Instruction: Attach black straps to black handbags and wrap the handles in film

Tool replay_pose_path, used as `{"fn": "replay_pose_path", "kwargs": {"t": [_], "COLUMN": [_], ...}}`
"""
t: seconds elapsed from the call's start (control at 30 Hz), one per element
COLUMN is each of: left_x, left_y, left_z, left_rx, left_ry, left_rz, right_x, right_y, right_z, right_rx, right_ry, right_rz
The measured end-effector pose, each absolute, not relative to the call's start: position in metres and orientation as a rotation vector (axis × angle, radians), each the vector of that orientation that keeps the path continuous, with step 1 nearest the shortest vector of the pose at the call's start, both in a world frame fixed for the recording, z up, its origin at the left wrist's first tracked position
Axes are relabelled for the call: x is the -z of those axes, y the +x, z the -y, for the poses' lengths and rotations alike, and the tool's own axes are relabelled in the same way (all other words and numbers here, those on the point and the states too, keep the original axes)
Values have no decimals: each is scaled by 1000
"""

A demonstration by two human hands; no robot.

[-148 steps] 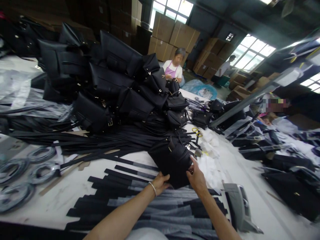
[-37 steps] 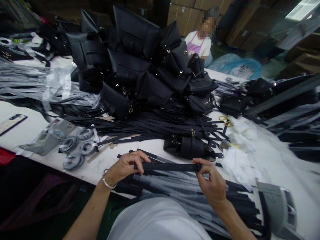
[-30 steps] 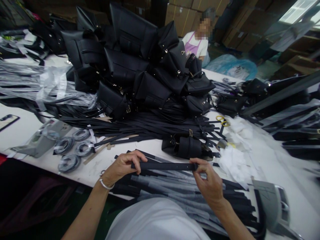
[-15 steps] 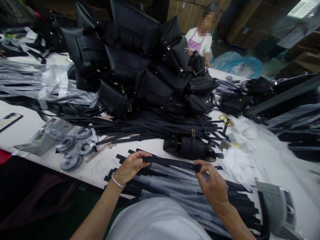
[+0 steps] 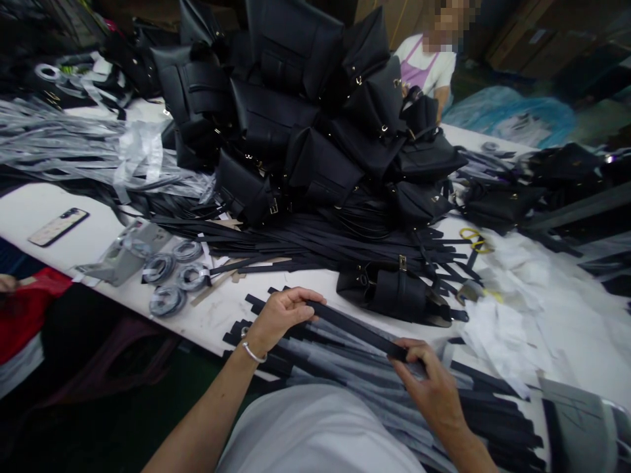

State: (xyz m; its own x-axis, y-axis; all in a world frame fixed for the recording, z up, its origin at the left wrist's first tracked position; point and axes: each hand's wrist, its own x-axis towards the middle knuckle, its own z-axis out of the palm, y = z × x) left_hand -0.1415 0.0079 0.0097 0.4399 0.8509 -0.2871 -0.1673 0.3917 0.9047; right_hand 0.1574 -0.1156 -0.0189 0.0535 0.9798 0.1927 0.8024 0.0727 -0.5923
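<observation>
A black strap (image 5: pixel 357 330) is stretched between my two hands, sloping down to the right. My left hand (image 5: pixel 283 318) pinches its upper end between thumb and fingers. Closed around the lower end is my right hand (image 5: pixel 431 381). Beneath them lies a row of black straps (image 5: pixel 340 368), several wrapped in clear film. Just beyond the held strap, a small black handbag (image 5: pixel 389 292) rests on its side with a gold buckle showing.
Black handbags (image 5: pixel 276 118) are heaped at the back, with loose straps (image 5: pixel 305 243) before them. Tape dispensers (image 5: pixel 123 253) (image 5: pixel 582 420), coiled rolls (image 5: pixel 167 300), a phone (image 5: pixel 59 226), yellow-handled scissors (image 5: pixel 476 240) and white wrapping (image 5: pixel 503 341) surround the work. A co-worker (image 5: pixel 426 66) stands across the table.
The held strap has tilted, its right end now lower, as my right hand moved down. The whole view has shifted, so the table's things appear farther right.
</observation>
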Motion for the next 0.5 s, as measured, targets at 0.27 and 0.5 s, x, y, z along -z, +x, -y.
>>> {"fn": "replay_pose_path", "kwargs": {"t": [0.27, 0.5], "left_x": [7, 22], "left_y": [-142, -135], "left_z": [-13, -17], "left_rx": [-819, -806], "left_ry": [892, 740], "left_rz": [-916, -965], "right_x": [17, 8], "right_y": [152, 143], "right_z": [113, 109], "right_rx": [-384, -388], "right_ry": [-1717, -1739], "right_rz": [1801, 1783]}}
